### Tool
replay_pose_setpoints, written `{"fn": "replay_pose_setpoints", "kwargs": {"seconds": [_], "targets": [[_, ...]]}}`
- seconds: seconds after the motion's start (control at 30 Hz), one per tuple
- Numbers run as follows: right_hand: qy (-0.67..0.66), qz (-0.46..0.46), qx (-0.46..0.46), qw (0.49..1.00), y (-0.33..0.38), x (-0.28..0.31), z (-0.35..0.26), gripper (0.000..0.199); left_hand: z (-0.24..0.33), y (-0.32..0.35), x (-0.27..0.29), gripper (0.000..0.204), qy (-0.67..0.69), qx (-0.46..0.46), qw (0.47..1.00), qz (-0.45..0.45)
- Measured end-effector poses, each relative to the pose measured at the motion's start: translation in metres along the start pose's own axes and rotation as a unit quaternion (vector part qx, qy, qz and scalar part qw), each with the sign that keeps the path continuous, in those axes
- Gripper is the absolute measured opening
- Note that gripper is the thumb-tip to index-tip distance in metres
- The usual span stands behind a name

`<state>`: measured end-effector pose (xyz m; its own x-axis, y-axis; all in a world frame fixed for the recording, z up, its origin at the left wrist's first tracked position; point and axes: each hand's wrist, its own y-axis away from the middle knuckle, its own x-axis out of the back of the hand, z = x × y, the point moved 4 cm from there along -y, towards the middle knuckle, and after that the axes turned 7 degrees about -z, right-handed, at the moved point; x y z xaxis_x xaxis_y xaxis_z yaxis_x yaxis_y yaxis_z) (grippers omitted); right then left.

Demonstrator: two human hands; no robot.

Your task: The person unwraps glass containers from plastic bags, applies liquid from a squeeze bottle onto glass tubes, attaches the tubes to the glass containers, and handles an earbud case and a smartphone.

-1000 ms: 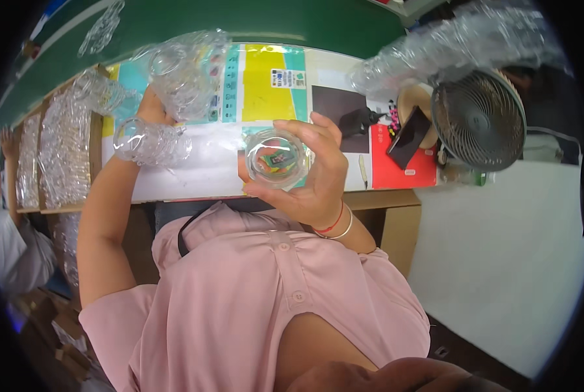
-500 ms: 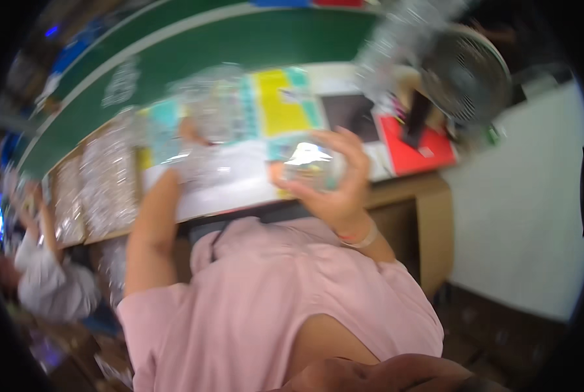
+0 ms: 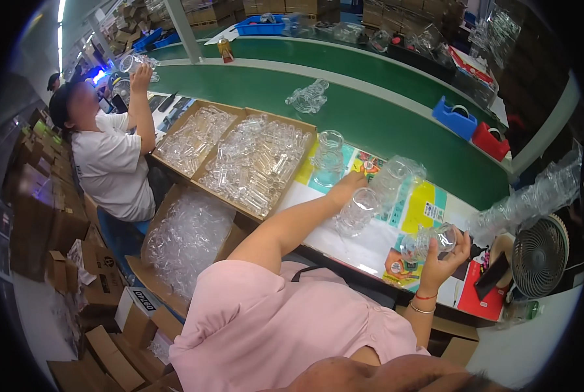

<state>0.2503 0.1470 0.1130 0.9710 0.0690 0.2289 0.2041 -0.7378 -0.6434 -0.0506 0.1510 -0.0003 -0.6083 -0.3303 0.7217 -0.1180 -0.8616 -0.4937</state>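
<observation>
Head view: the right hand (image 3: 454, 249) curls its fingers around a transparent flared vessel (image 3: 429, 244) above the table's right side. The left hand (image 3: 350, 186) is beside a transparent ribbed vessel (image 3: 356, 214); finger closure cannot be told. Caution: forearm contact could topple the latter; smooth walls could slip. Markings: square code on the yellow-turquoise sheet (image 3: 417, 208); block lettering on a carton (image 3: 132, 312).

Here the head-worn fisheye looks down, close above the pink shirt (image 3: 292, 313) (edges bowing), across the green-topped bench (image 3: 252, 85).
</observation>
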Motion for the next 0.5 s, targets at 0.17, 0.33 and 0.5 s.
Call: {"fn": "replay_pose_setpoints", "kwargs": {"seconds": [0.17,0.33,0.5], "targets": [[-0.006,0.015,-0.024,1.000,0.009,0.001,0.026,0.064,-0.008,-0.005,-0.009,0.014,0.036,0.023,0.999,-0.012],[0.113,0.020,0.029,0.993,0.006,-0.001,0.030,0.060,-0.067,-0.005,-0.051,0.024,0.143,0.221,0.963,-0.052],[0.112,0.005,0.027,0.993,0.000,-0.006,0.024,0.061,-0.038,-0.020,-0.020,0.059,0.023,-0.065,0.996,-0.061]]}}
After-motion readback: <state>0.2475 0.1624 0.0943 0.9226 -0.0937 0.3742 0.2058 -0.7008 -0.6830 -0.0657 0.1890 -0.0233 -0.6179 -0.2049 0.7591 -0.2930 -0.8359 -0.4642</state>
